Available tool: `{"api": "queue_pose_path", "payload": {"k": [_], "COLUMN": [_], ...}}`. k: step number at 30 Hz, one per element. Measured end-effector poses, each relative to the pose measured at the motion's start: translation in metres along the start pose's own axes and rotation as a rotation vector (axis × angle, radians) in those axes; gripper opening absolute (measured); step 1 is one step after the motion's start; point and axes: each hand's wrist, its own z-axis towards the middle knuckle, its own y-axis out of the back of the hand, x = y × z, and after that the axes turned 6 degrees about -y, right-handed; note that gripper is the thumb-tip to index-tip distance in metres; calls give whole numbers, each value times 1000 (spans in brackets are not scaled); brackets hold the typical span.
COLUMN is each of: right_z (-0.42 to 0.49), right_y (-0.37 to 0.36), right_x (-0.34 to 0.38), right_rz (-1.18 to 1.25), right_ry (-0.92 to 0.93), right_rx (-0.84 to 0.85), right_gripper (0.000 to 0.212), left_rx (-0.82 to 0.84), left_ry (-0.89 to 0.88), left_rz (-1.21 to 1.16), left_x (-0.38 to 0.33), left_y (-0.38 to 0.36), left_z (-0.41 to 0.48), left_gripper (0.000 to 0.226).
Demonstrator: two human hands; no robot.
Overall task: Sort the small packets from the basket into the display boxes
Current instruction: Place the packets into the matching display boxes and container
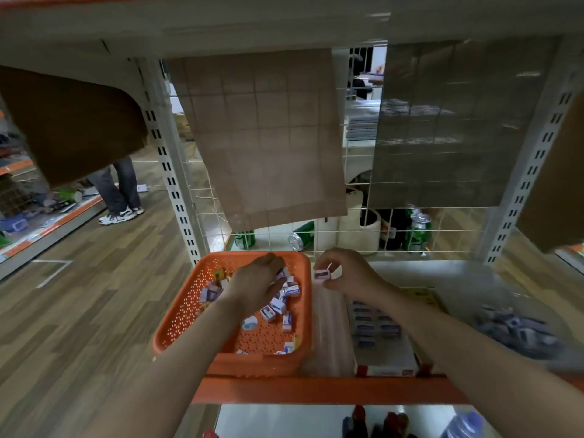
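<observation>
Small packets in orange basket

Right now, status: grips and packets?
Left grip in orange basket, among packets. Right grip pinches pink packet beside basket. Display box nearby, nothing blocking.

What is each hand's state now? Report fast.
Left hand: down in the orange basket, fingers hidden; cannot be told.
Right hand: closed, pinching a pink packet.

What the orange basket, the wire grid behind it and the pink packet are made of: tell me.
Orange basket: moulded plastic, matt, by its even colour and punched holes. Wire grid: thin metal rods, probably white-coated. Pink packet: likely printed card, by its crisp boxy edges; too small for certainty.
</observation>
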Motion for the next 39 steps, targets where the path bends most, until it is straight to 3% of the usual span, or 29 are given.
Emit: {"api": "queue_pose_path", "payload": {"k": [13, 17, 28, 35, 39], "right_z": [-74, -98, -139, -140, -127], "right_y": [90, 114, 167, 167, 145], "right_x": [-68, -91, -159, -166, -132], "right_rz": [-61, -76, -111, -307, -189], "right_ry": [-177, -218, -368, -491, -333], "right_rx": [-85, -142, -311, -226, -239], "right_gripper": [17, 16, 46, 39, 35], "left_rx": [45, 94, 97, 122, 108], "left_ry": [-187, -222, -289, -295, -267], "left_rz": [-96, -63, -52, -46, -75], "left_x": [-94, -121, -152, -152, -155], "left_y": [-27, -34, -49, -50, -46], "left_z": [48, 60, 77, 76, 76], "left_gripper": [20, 29, 33, 36, 42]}}
